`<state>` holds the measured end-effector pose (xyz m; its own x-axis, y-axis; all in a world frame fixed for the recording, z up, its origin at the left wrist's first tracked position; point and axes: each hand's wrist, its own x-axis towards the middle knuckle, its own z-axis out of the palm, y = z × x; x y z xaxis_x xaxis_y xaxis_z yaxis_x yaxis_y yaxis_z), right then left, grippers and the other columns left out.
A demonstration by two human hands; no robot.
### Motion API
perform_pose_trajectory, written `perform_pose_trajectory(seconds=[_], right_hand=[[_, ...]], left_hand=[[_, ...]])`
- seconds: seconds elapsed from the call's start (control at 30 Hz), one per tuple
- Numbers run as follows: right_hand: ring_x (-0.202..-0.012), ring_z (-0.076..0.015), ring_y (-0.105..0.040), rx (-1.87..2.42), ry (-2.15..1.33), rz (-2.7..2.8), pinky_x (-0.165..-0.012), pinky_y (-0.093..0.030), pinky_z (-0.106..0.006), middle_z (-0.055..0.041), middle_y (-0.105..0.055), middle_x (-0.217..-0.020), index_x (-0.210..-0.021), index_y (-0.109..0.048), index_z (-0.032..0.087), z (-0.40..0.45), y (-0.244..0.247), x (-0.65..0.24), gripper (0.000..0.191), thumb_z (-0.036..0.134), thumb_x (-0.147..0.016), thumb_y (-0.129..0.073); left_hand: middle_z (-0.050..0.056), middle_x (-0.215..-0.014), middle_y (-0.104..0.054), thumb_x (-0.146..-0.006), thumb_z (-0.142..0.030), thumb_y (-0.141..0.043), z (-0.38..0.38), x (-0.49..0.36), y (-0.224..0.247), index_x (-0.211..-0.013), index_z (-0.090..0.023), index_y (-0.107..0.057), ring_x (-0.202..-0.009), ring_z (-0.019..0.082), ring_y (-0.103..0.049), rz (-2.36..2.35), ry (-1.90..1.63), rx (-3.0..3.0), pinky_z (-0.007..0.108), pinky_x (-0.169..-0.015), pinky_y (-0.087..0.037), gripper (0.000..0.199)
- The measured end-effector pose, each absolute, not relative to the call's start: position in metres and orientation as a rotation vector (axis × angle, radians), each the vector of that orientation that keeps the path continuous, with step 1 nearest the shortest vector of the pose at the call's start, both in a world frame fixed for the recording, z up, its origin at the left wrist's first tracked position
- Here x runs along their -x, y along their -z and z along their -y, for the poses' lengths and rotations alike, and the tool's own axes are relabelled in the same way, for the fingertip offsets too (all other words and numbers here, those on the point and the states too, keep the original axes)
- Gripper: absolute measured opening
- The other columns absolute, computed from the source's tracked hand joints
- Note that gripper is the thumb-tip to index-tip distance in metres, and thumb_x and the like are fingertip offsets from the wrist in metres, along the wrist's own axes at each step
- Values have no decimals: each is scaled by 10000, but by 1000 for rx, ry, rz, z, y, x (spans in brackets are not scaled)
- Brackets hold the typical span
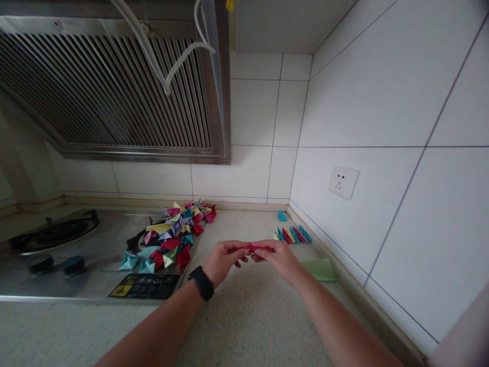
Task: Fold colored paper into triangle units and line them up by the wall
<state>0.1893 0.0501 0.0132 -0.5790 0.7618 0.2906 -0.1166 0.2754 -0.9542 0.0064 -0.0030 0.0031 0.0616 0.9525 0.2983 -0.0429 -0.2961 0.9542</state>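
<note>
Between my two hands, above the counter, is a small red piece of folded paper [252,248], mostly covered by my fingers. My left hand [225,259], with a black watch [201,283] on the wrist, pinches its left end. The right end is pinched by the thumb and fingers of my right hand [279,259]. Just beyond my right hand stands a row of folded paper pieces [293,234] in several colours, with a single blue folded piece [281,216] behind it. A light green paper sheet [320,269] lies partly behind my right forearm.
A heap of colourful folded paper figures [171,234] covers the right side of the gas stove [110,229]. A range hood [126,92] with a hanging white cable [166,84] juts out above. The tiled wall on the right carries a socket [344,182].
</note>
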Motion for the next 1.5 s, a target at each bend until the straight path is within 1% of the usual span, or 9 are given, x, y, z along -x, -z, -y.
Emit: perform_pose_trajectory(seconds=[0.17, 0.3, 0.5, 0.73, 0.87, 1.03, 1.23, 1.37, 1.5], right_hand=[[-855, -230, -671, 567, -1434, 1751, -832, -520, -429, -108, -715, -950, -1022, -704, 155, -49, -12, -187, 344, 347, -736, -704], [-827, -232, -677, 589, -1416, 1733, -830, -523, -437, -110, -724, -889, -990, -715, 142, -48, -12, -186, 328, 367, -752, -689], [-837, -225, -676, 554, -1404, 1738, -833, -525, -408, -105, -723, -893, -994, -711, 138, -44, -14, -186, 334, 386, -776, -662], [-808, -212, -675, 562, -1338, 1769, -790, -533, -377, -97, -725, -852, -990, -713, 139, -42, -17, -184, 317, 378, -794, -642], [-808, -215, -673, 586, -1324, 1777, -789, -530, -385, -95, -725, -852, -998, -712, 150, -45, -14, -184, 329, 393, -787, -644], [-832, -216, -673, 579, -1336, 1795, -805, -529, -399, -99, -720, -903, -1046, -693, 157, -49, -11, -186, 359, 408, -800, -623], [-778, -192, -673, 634, -1287, 1850, -722, -546, -361, -106, -708, -927, -1090, -664, 158, -53, -12, -190, 386, 426, -827, -573], [-733, -176, -669, 678, -1204, 1830, -680, -542, -332, -104, -704, -909, -1056, -669, 150, -57, -12, -194, 376, 429, -826, -566], [-705, -181, -674, 706, -1222, 1781, -589, -526, -292, -118, -703, -917, -1027, -669, 138, -59, -14, -195, 374, 430, -813, -576]], left_hand=[[102, -743, -697, -755, -310, -676, 0, -5, -3, -915, -105, -722, -648, 151, -609, -987, -1459, -1449, 217, -520, -431, 265], [94, -715, -689, -753, -299, -679, 0, -6, -4, -880, -96, -725, -638, 146, -598, -945, -1483, -1431, 231, -551, -442, 244], [100, -721, -689, -753, -310, -686, 2, -8, -5, -846, -80, -715, -626, 134, -591, -887, -1489, -1337, 255, -615, -465, 249], [90, -712, -687, -737, -329, -701, 0, -7, -4, -853, -86, -717, -643, 140, -598, -897, -1463, -1311, 267, -643, -473, 270], [97, -745, -692, -730, -342, -705, -3, -5, 0, -868, -91, -717, -663, 149, -604, -923, -1461, -1310, 275, -648, -476, 287], [110, -800, -693, -779, -374, -649, -3, -3, 1, -950, -99, -702, -701, 160, -608, -920, -1430, -1357, 282, -659, -475, 328], [100, -774, -677, -799, -389, -617, 0, -1, -3, -989, -96, -691, -693, 151, -587, -953, -1449, -1405, 274, -660, -466, 357], [110, -809, -675, -811, -396, -598, -2, 2, -1, -1016, -96, -680, -699, 156, -590, -952, -1460, -1363, 280, -663, -461, 372], [92, -753, -664, -809, -405, -594, -4, 4, 0, -1017, -95, -683, -668, 144, -569, -965, -1503, -1383, 264, -631, -438, 384]])
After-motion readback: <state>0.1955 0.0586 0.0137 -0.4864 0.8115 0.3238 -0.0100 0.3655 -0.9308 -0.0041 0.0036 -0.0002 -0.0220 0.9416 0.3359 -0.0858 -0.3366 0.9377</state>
